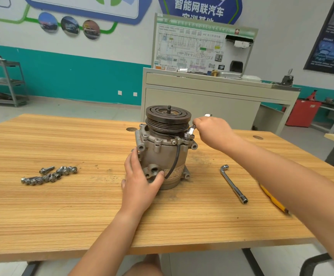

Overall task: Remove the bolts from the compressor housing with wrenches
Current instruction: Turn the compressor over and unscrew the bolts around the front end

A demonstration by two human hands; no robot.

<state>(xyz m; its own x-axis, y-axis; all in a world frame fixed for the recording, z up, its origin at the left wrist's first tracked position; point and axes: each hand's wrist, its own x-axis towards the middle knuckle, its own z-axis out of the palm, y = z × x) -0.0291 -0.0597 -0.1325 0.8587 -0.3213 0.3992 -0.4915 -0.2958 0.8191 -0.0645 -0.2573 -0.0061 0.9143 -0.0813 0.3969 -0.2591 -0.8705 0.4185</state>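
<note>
**Trainee:** What is found nearest the front edge of the worktop (62,216)?

**Instructor:** The left hand (142,182) is laid with fingers spread against the lower left wall of the compressor housing (162,154). The thumb is pressed beside a port.

**Trainee:** What is located to either side?

**Instructor:** Loose bolts (50,175) are heaped towards the left edge. An L-shaped socket wrench (233,184) is laid right of the housing, apart from it. A yellow-handled tool (273,200) near the right edge is partly hidden by the right forearm.

**Trainee:** How is the housing positioned?

**Instructor:** It is stood upright at mid-worktop, pulley (168,116) uppermost. A black cable (174,160) is routed down its front.

**Trainee:** And further back?

**Instructor:** The right hand (214,132) is curled round the wrench (190,132), whose head is seated on the upper flange at the right. A grey cabinet (202,96) is seen beyond the far edge.
</note>
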